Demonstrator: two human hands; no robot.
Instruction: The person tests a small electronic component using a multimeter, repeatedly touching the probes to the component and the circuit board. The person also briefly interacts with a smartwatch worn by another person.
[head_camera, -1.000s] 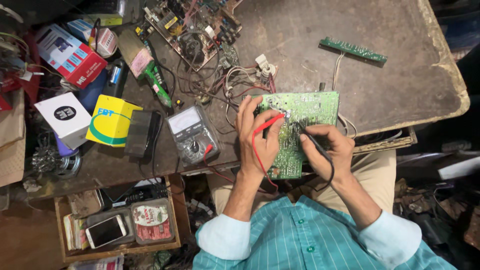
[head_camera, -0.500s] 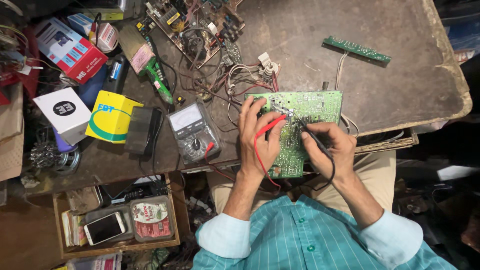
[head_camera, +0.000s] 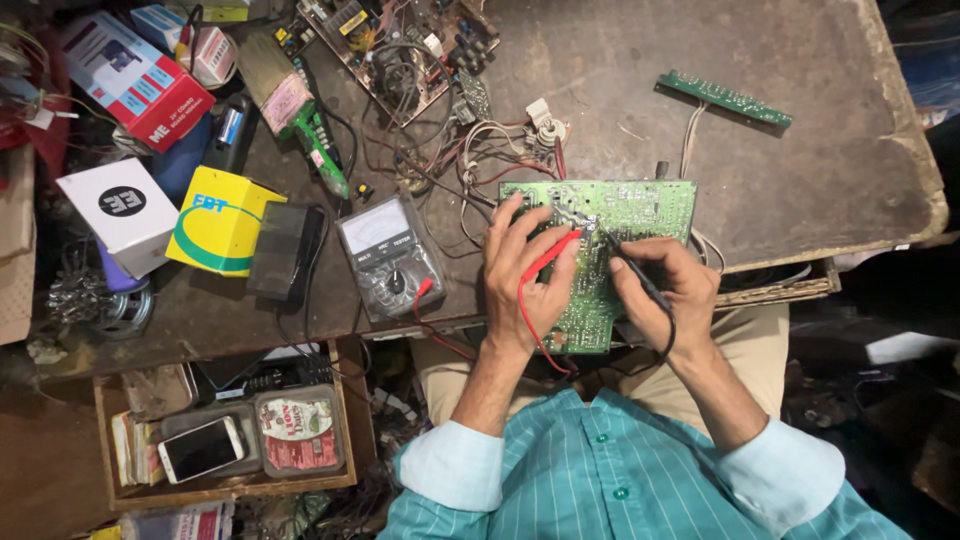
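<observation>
While hands (head_camera: 600, 275) probe a board (head_camera: 640, 205), a drawer (head_camera: 345, 420) holds a phone (head_camera: 202, 449).

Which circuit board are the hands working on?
The large green circuit board at the table's near edge, touched by both probes; the narrow green strip board lies untouched farther away.

A worn brown workbench (head_camera: 640, 90), scuffed and chipped along its right edge, filled most of the view under even overhead light. A shallow wooden drawer (head_camera: 345, 420) stood pulled out at near left. Dark, cluttered floor (head_camera: 880, 400) showed to the right.
</observation>
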